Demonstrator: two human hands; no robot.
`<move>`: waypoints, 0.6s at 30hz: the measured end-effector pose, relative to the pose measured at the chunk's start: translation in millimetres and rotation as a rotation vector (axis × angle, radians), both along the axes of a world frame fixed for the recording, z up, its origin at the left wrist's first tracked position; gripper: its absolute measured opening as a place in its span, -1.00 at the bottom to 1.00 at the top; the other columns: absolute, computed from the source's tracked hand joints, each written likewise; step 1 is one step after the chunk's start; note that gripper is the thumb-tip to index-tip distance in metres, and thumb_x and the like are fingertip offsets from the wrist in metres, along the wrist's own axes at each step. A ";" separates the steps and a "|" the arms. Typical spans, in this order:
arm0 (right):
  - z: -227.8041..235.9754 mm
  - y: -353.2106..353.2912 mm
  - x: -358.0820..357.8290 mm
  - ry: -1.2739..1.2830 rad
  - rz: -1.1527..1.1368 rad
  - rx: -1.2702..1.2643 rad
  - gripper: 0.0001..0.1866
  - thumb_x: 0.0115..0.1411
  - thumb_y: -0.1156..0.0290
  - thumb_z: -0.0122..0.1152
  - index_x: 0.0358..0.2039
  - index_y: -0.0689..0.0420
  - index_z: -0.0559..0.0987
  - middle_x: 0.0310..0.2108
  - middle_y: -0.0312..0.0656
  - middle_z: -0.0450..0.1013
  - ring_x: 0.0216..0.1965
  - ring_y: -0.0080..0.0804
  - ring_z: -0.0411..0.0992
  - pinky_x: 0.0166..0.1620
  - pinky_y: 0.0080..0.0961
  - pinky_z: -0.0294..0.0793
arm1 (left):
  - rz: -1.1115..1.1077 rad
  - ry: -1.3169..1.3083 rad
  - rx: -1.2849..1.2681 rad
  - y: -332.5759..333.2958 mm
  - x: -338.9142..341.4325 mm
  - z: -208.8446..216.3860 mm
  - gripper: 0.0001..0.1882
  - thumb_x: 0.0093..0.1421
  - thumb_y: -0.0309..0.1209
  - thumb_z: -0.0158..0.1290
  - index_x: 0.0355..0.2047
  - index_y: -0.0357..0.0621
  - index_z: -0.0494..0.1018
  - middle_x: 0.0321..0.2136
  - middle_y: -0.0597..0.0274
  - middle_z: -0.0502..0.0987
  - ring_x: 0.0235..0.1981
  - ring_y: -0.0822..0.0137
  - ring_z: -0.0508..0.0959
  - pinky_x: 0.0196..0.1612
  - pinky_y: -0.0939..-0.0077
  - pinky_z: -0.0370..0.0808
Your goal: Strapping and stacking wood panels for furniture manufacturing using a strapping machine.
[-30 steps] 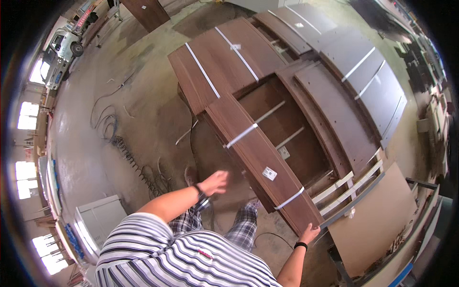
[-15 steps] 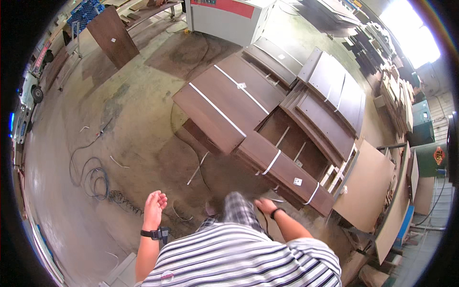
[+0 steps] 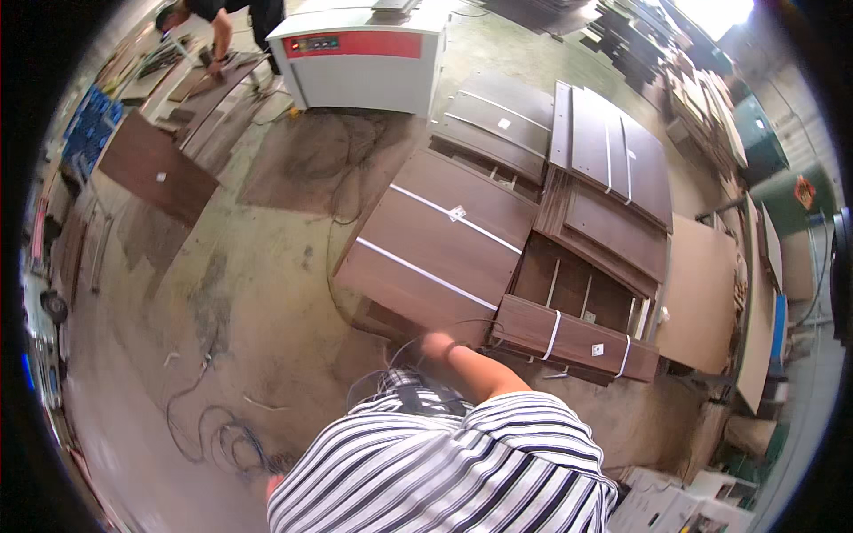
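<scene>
My right hand [image 3: 435, 345] is stretched out ahead of my body, close to the near edge of a strapped stack of brown panels [image 3: 426, 235]. Motion smears its fingers. A thin dark cord [image 3: 391, 357] loops around the hand; whether the hand grips it cannot be made out. Only a sliver of my left hand [image 3: 274, 484] shows beside my striped shirt, near a coiled hose [image 3: 233, 444] on the floor. Its fingers are hidden. To the right of my right hand lies a narrow bundle of brown boards [image 3: 573, 336], bound with white straps.
More brown panels [image 3: 613, 160] are stacked farther right, beside a rack with a tan sheet [image 3: 697, 298]. A white machine with a red panel [image 3: 355, 62] stands ahead. At far left, a co-worker [image 3: 222, 31] bends over boards near a leaning brown panel [image 3: 155, 169].
My view has swung left, bringing the co-worker into sight. My right hand has reached forward from beside my leg, while my left hand has dropped back almost out of view.
</scene>
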State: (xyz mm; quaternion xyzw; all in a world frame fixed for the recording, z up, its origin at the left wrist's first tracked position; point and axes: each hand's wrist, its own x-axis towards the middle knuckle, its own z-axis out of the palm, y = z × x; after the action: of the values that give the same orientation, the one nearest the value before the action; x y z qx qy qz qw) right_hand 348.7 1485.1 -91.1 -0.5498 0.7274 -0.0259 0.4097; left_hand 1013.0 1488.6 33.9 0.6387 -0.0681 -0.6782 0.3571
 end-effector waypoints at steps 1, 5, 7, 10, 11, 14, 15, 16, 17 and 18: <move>10.5 -23.2 0.9 -0.017 -0.043 0.052 -0.73 0.04 0.31 -0.02 -0.50 0.21 0.60 -0.42 0.05 0.49 -0.38 -0.03 0.48 -0.26 -0.20 0.48 | 0.063 -0.111 0.051 -22.2 -13.9 16.8 -0.85 0.21 -0.26 -0.02 -0.33 -0.04 0.38 -0.37 0.31 0.47 -0.33 0.43 0.46 -0.23 0.56 0.41; 54.1 -115.0 -6.6 -0.064 -0.170 0.027 -0.71 0.05 0.31 -0.04 -0.44 0.24 0.58 -0.36 0.13 0.49 -0.25 0.07 0.46 -0.14 -0.17 0.44 | 0.091 -0.238 0.112 -129.1 -34.8 48.3 -0.85 0.21 -0.26 -0.01 -0.34 -0.04 0.38 -0.37 0.31 0.47 -0.33 0.42 0.46 -0.23 0.56 0.41; 53.7 -154.8 -5.8 -0.037 -0.259 -0.012 -0.72 0.06 0.31 -0.05 -0.41 0.23 0.56 -0.35 0.14 0.48 -0.24 0.08 0.45 -0.14 -0.17 0.44 | 0.070 -0.254 0.112 -184.1 -32.8 50.0 -0.86 0.21 -0.27 -0.01 -0.34 -0.04 0.38 -0.37 0.31 0.47 -0.32 0.42 0.46 -0.23 0.56 0.41; 58.6 -211.0 -6.6 -0.133 -0.580 -0.108 -0.71 0.09 0.32 -0.07 -0.38 0.25 0.57 -0.28 0.15 0.47 -0.20 0.07 0.44 -0.12 -0.17 0.43 | 0.033 -0.254 0.093 -271.1 -16.5 42.2 -0.86 0.20 -0.27 -0.01 -0.35 -0.04 0.38 -0.37 0.32 0.47 -0.32 0.41 0.46 -0.22 0.56 0.41; 59.0 -223.3 -2.5 -0.138 -0.601 -0.107 -0.71 0.09 0.32 -0.07 -0.38 0.25 0.57 -0.28 0.15 0.47 -0.20 0.07 0.44 -0.12 -0.17 0.43 | 0.014 -0.255 0.087 -300.8 -8.1 41.7 -0.86 0.20 -0.28 0.00 -0.35 -0.04 0.38 -0.37 0.32 0.47 -0.32 0.41 0.46 -0.22 0.55 0.41; 42.9 -260.1 10.3 -0.106 -0.730 -0.073 -0.69 0.07 0.27 -0.03 -0.31 0.20 0.55 -0.26 0.12 0.47 -0.16 0.04 0.44 -0.07 -0.19 0.40 | -0.076 -0.220 0.014 -417.9 14.0 40.1 -0.87 0.20 -0.28 0.00 -0.35 -0.05 0.38 -0.37 0.32 0.47 -0.31 0.41 0.46 -0.22 0.55 0.41; 41.8 -280.1 21.3 -0.112 -0.721 -0.077 -0.69 0.04 0.26 0.00 -0.28 0.14 0.55 -0.27 0.09 0.48 -0.16 0.02 0.44 -0.07 -0.20 0.40 | -0.107 -0.202 -0.023 -455.5 37.6 37.9 -0.87 0.20 -0.29 0.00 -0.35 -0.05 0.38 -0.37 0.32 0.47 -0.31 0.41 0.46 -0.21 0.55 0.41; 40.3 -300.4 34.8 -0.150 -0.751 -0.022 -0.69 0.05 0.25 0.01 -0.28 0.15 0.56 -0.26 0.09 0.48 -0.16 0.01 0.44 -0.07 -0.21 0.40 | -0.153 -0.155 -0.089 -504.2 57.1 36.0 -0.87 0.20 -0.29 0.00 -0.36 -0.05 0.38 -0.37 0.32 0.47 -0.31 0.40 0.46 -0.21 0.55 0.41; 56.0 -325.5 55.5 -0.215 -0.759 0.031 -0.68 0.05 0.24 0.02 -0.27 0.16 0.56 -0.26 0.08 0.48 -0.15 0.00 0.44 -0.06 -0.22 0.39 | -0.234 -0.099 -0.180 -546.8 102.3 32.0 -0.87 0.20 -0.29 0.00 -0.36 -0.05 0.38 -0.37 0.32 0.47 -0.30 0.40 0.46 -0.21 0.55 0.41; 37.5 -317.7 58.6 -0.198 -0.814 0.006 -0.67 0.05 0.23 0.02 -0.27 0.17 0.55 -0.25 0.08 0.48 -0.15 -0.01 0.43 -0.06 -0.22 0.39 | -0.218 -0.160 -0.146 -583.4 -42.1 105.4 -0.86 0.20 -0.30 0.00 -0.32 -0.08 0.38 -0.36 0.33 0.47 -0.27 0.38 0.46 -0.18 0.51 0.42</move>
State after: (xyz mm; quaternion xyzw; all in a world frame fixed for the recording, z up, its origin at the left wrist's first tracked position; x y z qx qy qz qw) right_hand 407.3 1167.3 -53.6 -0.2112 0.8425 -0.2364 0.4356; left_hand 970.9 905.2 139.3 0.6516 -0.2144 -0.6532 0.3206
